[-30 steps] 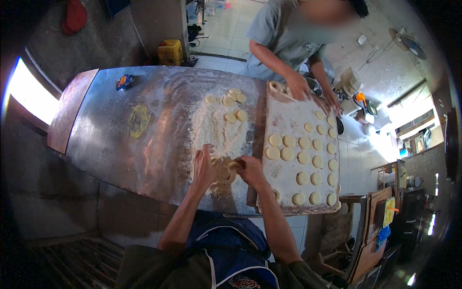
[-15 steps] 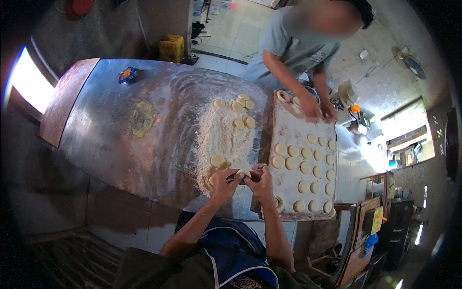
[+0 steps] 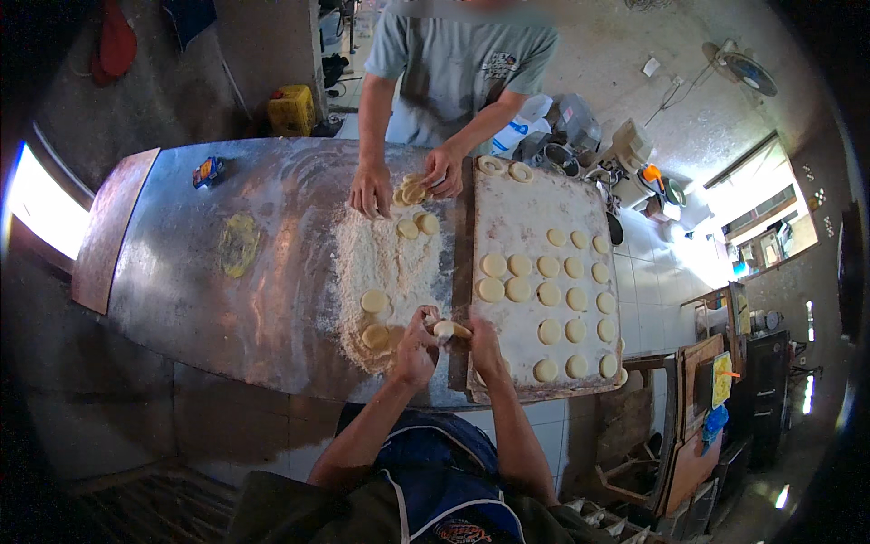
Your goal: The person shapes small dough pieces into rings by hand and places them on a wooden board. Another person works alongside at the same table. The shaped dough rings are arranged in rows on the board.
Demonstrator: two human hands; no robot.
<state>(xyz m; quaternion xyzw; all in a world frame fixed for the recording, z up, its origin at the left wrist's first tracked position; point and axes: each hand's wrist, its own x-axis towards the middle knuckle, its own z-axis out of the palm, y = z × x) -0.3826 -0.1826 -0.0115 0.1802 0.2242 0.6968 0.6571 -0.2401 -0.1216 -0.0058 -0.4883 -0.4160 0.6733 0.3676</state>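
My left hand [image 3: 418,351] and my right hand [image 3: 487,350] are closed on a small pale piece of dough [image 3: 449,332] between them, held above the near end of the flour. The right fingers are blurred by motion, and part of the dough is hidden by the fingers. Next to my left hand, two dough rounds [image 3: 373,301] lie in the flour [image 3: 385,258]. At the flour's far end, a co-worker's hands touch a cluster of dough rounds [image 3: 412,190], with two more rounds [image 3: 417,225] just nearer.
To the right, a floured board [image 3: 517,213] carries rows of dough rounds [image 3: 548,267] and two dough rings [image 3: 520,171] at its far edge. A small blue packet [image 3: 207,172] and a yellowish smear [image 3: 239,245] are on the metal table [image 3: 290,308]. The co-worker [image 3: 453,82] stands across it.
The co-worker has moved left from the board, and their hands are now at the far dough rounds. My hands still hold the dough, which is now turned differently. My view has shifted.
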